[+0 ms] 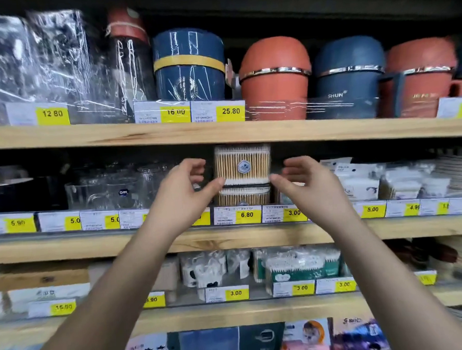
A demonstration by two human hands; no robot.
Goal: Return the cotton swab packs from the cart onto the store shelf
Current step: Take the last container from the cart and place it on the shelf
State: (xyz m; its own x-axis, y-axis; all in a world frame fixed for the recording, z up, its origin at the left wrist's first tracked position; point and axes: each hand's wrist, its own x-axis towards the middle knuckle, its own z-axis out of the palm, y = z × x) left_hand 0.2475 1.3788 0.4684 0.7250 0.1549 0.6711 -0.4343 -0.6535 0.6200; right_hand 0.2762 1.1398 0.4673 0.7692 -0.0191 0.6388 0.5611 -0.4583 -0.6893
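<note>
Both bare forearms reach up from the lower frame toward the middle wooden shelf [228, 237]. The left hand [183, 190] has its fingers curled loosely and spread, thumb tip touching or just beside the lower left corner of the upper clear plastic box of wooden-stemmed cotton swabs [242, 164]; it holds nothing. The right hand [307, 183] is likewise spread and holding nothing, thumb near the box's lower right corner; contact cannot be confirmed. That box sits stacked on a second matching swab box [243, 197], directly behind the yellow 6.80 price tag [247, 215], its top close under the shelf above. The cart is not in view. Beyond, clear glass cups [103, 190] stand left and white soft packets [360, 180] right. Risk: the upper box looks to rest slightly off-square; a clumsy brush by either thumb could slide it forward off the lower box, or sideways into the glassware.
</note>
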